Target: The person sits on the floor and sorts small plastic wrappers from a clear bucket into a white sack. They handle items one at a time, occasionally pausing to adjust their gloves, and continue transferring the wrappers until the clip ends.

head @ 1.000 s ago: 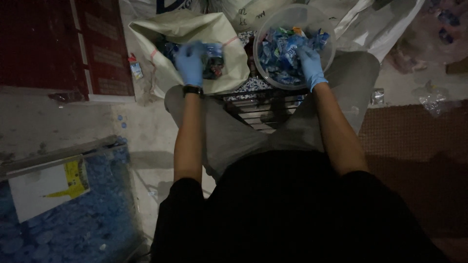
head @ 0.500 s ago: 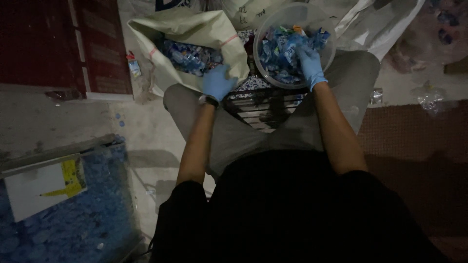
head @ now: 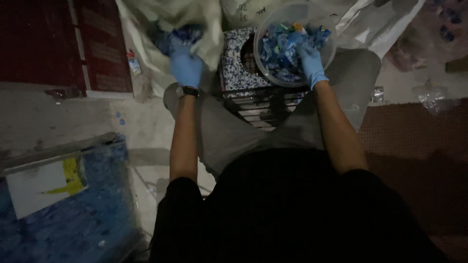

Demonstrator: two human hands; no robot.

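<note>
From the head camera, looking down over dark clothing and grey trousers, both hands wear blue gloves. The left hand (head: 186,67) reaches into the mouth of a pale sack (head: 195,19) that slumps open on the floor ahead of the left knee; its fingers curl downward at the sack's edge, but whether they grip anything cannot be told. Inside the sack lie small blue packets (head: 178,36), crumpled and glossy. The right hand (head: 311,63) rests in a clear round plastic bowl (head: 273,78) set on a patterned blue-and-white box (head: 234,61) between the knees. The bowl is heaped with similar small sachets (head: 282,46), mostly blue with some lighter ones. The right fingers are bent into the heap, closed loosely around some sachets.
</note>
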